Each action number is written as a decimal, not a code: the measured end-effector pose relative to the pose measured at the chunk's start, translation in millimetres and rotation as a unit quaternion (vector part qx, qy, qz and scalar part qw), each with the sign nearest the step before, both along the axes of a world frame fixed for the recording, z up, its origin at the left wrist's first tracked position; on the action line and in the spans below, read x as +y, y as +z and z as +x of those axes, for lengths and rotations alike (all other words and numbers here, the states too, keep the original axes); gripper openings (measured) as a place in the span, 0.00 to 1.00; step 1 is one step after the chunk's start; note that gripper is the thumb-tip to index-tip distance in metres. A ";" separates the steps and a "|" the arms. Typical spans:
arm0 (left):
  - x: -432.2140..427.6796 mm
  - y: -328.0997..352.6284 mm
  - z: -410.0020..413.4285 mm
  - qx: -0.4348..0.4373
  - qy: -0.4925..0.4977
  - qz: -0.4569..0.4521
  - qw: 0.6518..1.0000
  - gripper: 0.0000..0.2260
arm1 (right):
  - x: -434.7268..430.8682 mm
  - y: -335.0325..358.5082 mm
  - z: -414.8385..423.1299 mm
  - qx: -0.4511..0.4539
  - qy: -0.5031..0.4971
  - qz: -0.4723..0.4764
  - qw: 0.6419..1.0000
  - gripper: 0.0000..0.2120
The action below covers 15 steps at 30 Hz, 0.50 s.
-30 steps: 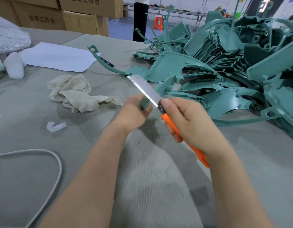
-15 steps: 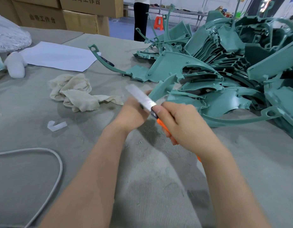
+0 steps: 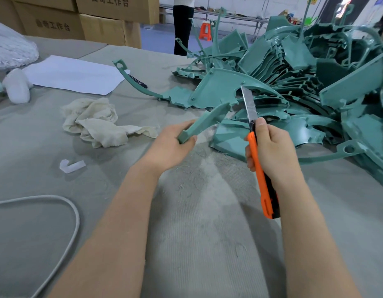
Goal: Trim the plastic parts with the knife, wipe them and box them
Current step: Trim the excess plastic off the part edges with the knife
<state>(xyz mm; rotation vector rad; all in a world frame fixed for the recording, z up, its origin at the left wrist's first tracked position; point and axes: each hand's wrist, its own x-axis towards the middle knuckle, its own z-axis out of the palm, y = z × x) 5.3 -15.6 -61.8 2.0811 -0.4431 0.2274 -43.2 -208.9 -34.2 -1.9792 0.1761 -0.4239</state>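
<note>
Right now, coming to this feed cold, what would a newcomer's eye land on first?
The orange knife, blade extended and pointing up, gripped in the right hand at centre right. Beside it the left hand grips one curved green plastic part, with the big heap of green parts filling the upper right of the view. A crumpled cloth lies left of the hands.

Pile of green parts [image 3: 336, 87] running past the right edge; standing person [image 3: 182, 29] being cropped above the waist; cable [image 3: 77, 220] leaving at bottom left; right hand [image 3: 272, 147] covering part of the knife [image 3: 259, 171] handle.
</note>
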 end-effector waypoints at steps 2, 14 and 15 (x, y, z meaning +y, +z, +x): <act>0.1 1.5 -0.2 -0.001 -0.006 -0.001 1.000 0.04 | 1.9 -2.3 0.7 -0.004 0.006 -0.017 1.000 0.25; 0.0 -2.2 3.1 0.011 -0.009 -0.001 1.000 0.06 | 15.8 -6.1 1.3 -0.031 0.033 -0.136 0.990 0.21; 0.3 -1.5 2.3 0.012 -0.012 -0.004 1.000 0.06 | 16.2 -6.0 0.8 -0.029 0.046 -0.140 0.989 0.21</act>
